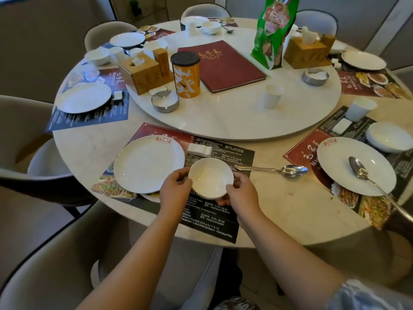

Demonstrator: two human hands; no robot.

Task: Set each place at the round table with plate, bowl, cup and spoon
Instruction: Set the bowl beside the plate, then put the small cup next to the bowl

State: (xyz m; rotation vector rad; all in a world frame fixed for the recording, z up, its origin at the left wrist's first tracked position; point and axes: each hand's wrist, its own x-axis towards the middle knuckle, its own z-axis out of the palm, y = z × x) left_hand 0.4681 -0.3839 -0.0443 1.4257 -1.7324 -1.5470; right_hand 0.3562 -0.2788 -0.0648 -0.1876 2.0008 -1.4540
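With my left hand [176, 189] and right hand [240, 193] gripping the small round white ceramic bowl [210, 178], I might knock the neighbouring white plate [148, 163] setting it down.

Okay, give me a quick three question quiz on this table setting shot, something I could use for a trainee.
1. True or false: both hands hold the bowl.
2. The spoon nearest that bowl lies: A) on a plate, B) on the table to its right, C) inside it.
3. Which item does the near place setting lack: plate, bowl, or cup?

Key: 1 true, left hand and right hand. 2 B. 3 cup; a spare cup stands on the turntable.
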